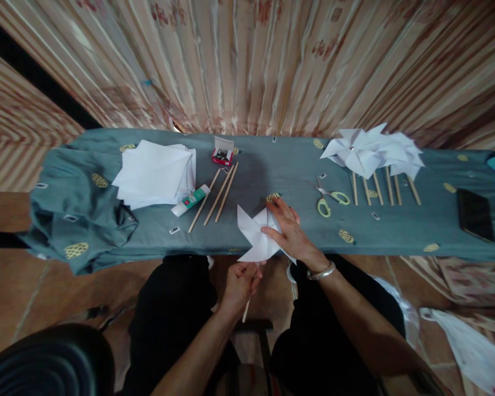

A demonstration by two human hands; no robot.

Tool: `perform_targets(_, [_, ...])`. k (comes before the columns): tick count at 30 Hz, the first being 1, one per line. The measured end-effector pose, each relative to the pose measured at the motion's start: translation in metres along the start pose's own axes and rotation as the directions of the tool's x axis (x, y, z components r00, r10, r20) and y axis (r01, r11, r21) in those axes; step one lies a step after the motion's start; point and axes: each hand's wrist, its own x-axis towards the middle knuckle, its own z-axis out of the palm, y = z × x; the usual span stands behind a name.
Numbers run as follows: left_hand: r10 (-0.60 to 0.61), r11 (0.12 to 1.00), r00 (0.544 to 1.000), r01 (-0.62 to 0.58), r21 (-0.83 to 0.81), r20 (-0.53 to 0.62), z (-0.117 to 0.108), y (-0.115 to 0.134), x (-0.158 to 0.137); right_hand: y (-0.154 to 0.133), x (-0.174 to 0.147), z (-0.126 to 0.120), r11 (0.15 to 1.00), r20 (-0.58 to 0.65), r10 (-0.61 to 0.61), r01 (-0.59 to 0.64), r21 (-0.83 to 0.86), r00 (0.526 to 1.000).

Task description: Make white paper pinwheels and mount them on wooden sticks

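A white paper pinwheel is between my hands at the table's near edge, its folded blades spread. Below it, my left hand is closed round its wooden stick, whose lower end pokes out under the fist. With a bangle at the wrist, my right hand grips the pinwheel from the right. Its thumb presses near the centre, and its fingers reach over the upper right blade, which they partly hide. Whether a pin sits at the centre cannot be seen.
Left on the table are a stack of white paper, a glue tube, several wooden sticks and a small red box of metal pins. Rightward lie green-handled scissors, several white pinwheels and a dark phone.
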Motion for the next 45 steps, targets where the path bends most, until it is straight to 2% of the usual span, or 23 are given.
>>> perform_targets(8, [-0.012, 0.996, 1.000, 0.012, -0.088, -0.002, 0.002, 0.001, -0.002, 0.002, -0.002, -0.001, 1.000, -0.010, -0.019, 0.019, -0.005, 1.000])
perform_targets(21, [-0.028, 0.996, 1.000, 0.027, -0.090, -0.004, 0.003, 0.002, -0.003, 0.003, -0.002, 0.000, 0.999, -0.043, -0.021, 0.023, 0.041, 0.999])
perform_targets(24, [-0.025, 0.996, 1.000, 0.025, -0.084, -0.003, 0.003, 0.002, -0.003, 0.002, 0.000, -0.006, 0.999, -0.099, 0.008, -0.004, 0.044, 0.995])
perform_targets(27, [-0.004, 0.996, 1.000, 0.005, -0.087, 0.008, 0.003, 0.002, -0.003, -0.001, 0.005, -0.016, 0.998, -0.227, 0.058, -0.058, 0.008, 0.972])
perform_targets(30, [0.010, 0.994, 1.000, -0.008, -0.107, 0.019, 0.003, 0.001, -0.004, -0.012, 0.016, -0.023, 0.997, -0.304, 0.038, -0.058, -0.059, 0.952])
perform_targets(32, [0.018, 0.993, 1.000, -0.016, -0.120, 0.019, 0.003, 0.001, -0.004, -0.024, 0.026, -0.022, 0.993, -0.292, -0.006, -0.030, -0.118, 0.956])
perform_targets(37, [0.036, 0.988, 0.999, -0.033, -0.150, 0.021, 0.004, -0.001, -0.002, -0.050, 0.047, -0.010, 0.980, -0.158, -0.079, 0.048, -0.191, 0.984])
perform_targets(41, [0.026, 0.986, 0.999, -0.022, -0.165, 0.020, 0.004, -0.003, 0.000, -0.045, 0.045, -0.013, 0.979, -0.135, -0.041, 0.012, -0.203, 0.990])
perform_targets(45, [0.025, 0.984, 0.999, -0.020, -0.178, 0.024, 0.004, -0.005, 0.001, -0.032, 0.034, -0.036, 0.972, -0.063, -0.133, 0.118, -0.202, 0.989])
